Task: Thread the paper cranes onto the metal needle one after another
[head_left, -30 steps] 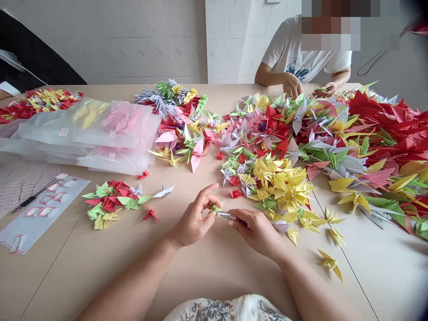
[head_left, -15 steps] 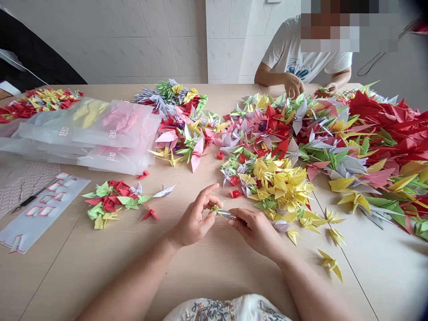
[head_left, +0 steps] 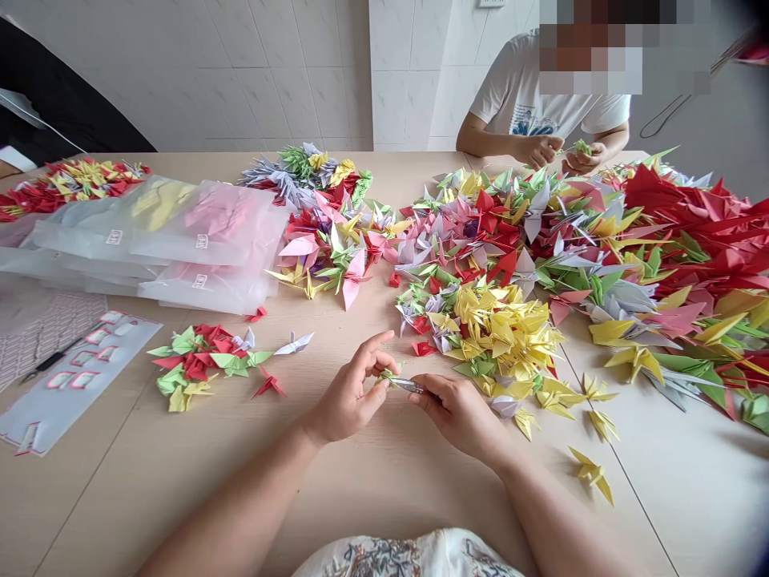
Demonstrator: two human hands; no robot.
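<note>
Between thumb and fingers, my left hand [head_left: 354, 393] pinches a small green paper crane [head_left: 389, 373], partly hidden by the fingertips. My right hand [head_left: 460, 413] is closed around metal tweezers [head_left: 408, 385], whose tips point left and touch the green paper. Just beyond my right hand lies a heap of yellow paper cranes [head_left: 505, 320]. To the left of my left hand is a small group of red, green and yellow paper cranes [head_left: 204, 357], with a white crane [head_left: 294, 344] and a red one [head_left: 268, 383] beside it.
Frosted plastic bags [head_left: 198, 232] of folded paper lie at the left. Nearer are a sheet with red-edged labels [head_left: 84, 377] and a dark pen-like tool [head_left: 54, 359]. Large piles of mixed cranes [head_left: 469, 216] cover the right side. A person [head_left: 553, 104] sits opposite, hands on green paper.
My hands, the tweezers and the green crane stay almost still. Across the table, the other person's hands have come up and closer together around a green piece.
</note>
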